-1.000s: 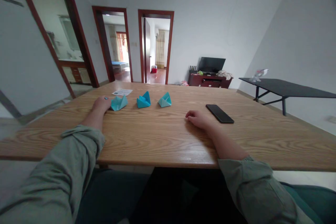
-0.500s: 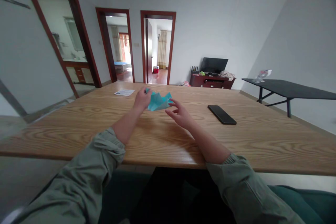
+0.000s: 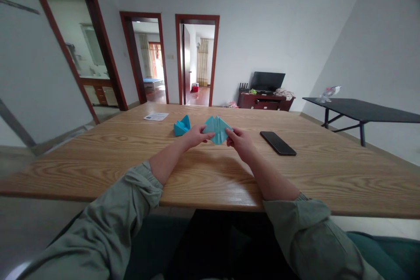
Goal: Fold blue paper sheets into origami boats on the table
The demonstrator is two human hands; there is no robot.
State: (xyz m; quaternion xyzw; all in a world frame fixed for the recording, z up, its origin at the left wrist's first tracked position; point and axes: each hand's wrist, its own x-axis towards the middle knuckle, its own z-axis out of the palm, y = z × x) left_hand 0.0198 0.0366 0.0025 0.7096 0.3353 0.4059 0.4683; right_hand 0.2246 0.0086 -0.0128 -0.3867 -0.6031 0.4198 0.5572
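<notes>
Leftmost on the light oak-grained wooden table (image 3: 98,170), near its far edge, lies a small white printed paper slip (image 3: 156,116). Just right of it sits a teal folded-paper boat (image 3: 181,126), upright and untouched. The left hand (image 3: 196,136) stops just beside that boat without touching it, its fingers closed and pinching the left side of a pale blue folded-paper shape (image 3: 217,129). That shape is held between both hands near the middle of the table, towards the far edge, and whether its lower tip touches the wood cannot be told. The right hand (image 3: 239,143) grips the opposite side, its fingers curled onto the paper. Further right, a black smartphone (image 3: 278,143) lies flat on the table, near the right hand but apart from it, and beyond the table's far edge stands a black-topped side table (image 3: 361,107).
</notes>
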